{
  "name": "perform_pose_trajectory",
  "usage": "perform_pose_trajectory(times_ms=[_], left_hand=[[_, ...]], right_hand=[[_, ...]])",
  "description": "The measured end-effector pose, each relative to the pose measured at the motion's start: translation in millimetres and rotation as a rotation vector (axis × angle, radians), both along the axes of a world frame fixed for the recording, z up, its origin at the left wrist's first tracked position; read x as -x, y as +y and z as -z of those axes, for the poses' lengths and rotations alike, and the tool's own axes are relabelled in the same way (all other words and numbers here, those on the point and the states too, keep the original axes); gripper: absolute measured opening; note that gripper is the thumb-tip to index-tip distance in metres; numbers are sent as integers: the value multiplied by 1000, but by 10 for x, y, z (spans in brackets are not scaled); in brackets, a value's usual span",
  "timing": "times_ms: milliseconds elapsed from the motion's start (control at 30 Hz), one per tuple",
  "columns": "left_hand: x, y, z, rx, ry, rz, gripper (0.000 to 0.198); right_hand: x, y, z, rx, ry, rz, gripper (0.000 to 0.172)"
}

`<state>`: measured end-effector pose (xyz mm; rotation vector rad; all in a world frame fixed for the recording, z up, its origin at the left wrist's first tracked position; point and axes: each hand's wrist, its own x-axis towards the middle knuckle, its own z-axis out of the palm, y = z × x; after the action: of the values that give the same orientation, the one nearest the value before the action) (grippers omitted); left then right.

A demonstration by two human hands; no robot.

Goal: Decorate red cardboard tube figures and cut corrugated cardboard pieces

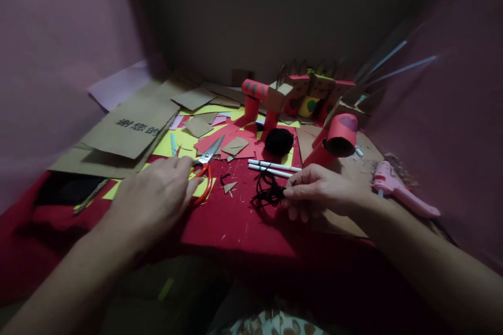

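My left hand (pixel 157 191) is closed around one orange handle of a pair of scissors (pixel 205 159), which rests on the red cloth with its blades pointing away to the right. Between thumb and fingertips, my right hand (pixel 314 191) pinches a looped bunch of black yarn (pixel 267 191) just above the cloth. Beyond the bunch lie two white sticks (pixel 271 164), and behind those sits a ball of black yarn (pixel 279 142). Small cardboard scraps (pixel 230 187) lie between my hands.
Cardboard sheets (pixel 129 128) and yellow paper cover the left side. Red paper-tube figures (pixel 255 99) with cardboard heads stand at the back, and another tube piece (pixel 341 136) stands on the right. A pink glue gun (pixel 403 191) lies near the right wall.
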<state>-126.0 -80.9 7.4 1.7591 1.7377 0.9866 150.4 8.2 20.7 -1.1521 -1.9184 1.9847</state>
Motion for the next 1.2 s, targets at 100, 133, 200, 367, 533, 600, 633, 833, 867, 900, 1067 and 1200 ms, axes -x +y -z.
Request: perform_pose_trajectory(times_ms=[100, 133, 200, 367, 533, 600, 633, 833, 867, 900, 1067, 1200], left_hand=[[-435, -57, -101, -134, 245, 132, 38], [-582, -59, -123, -108, 188, 278, 42], [-797, -8, -150, -76, 133, 452, 42], [-811, 425, -165, -6, 361, 183, 23], [-771, 765, -60, 154, 582, 209, 17], [-830, 787, 17, 149, 599, 204, 19], [-864, 787, 55, 146, 604, 196, 20], [-944, 776, 93, 95, 601, 115, 17], [-927, 762, 52, 83, 595, 98, 16], [-904, 741, 4, 61, 584, 76, 15], [-812, 561, -158, -448, 565, -13, 12], [-893, 393, -71, -846, 754, 89, 14]], right_hand=[[-22, -32, -11, -56, -16, -24, 27], [-35, -40, -20, -73, -27, -40, 27], [-82, -43, -54, -97, -67, -76, 27], [-262, 26, -141, -173, -263, -216, 22], [-346, 37, -47, -768, -544, -254, 18], [-347, -7, 14, -953, -656, -195, 17], [-345, -36, 38, -1002, -695, -164, 16], [-316, -196, 2, -1179, -483, -8, 16], [-305, -209, -26, -1148, -386, 35, 15], [-289, -218, -53, -1077, -288, 77, 15], [-114, -216, -89, -239, 124, 201, 22], [116, -190, 5, 469, 547, 188, 33]])
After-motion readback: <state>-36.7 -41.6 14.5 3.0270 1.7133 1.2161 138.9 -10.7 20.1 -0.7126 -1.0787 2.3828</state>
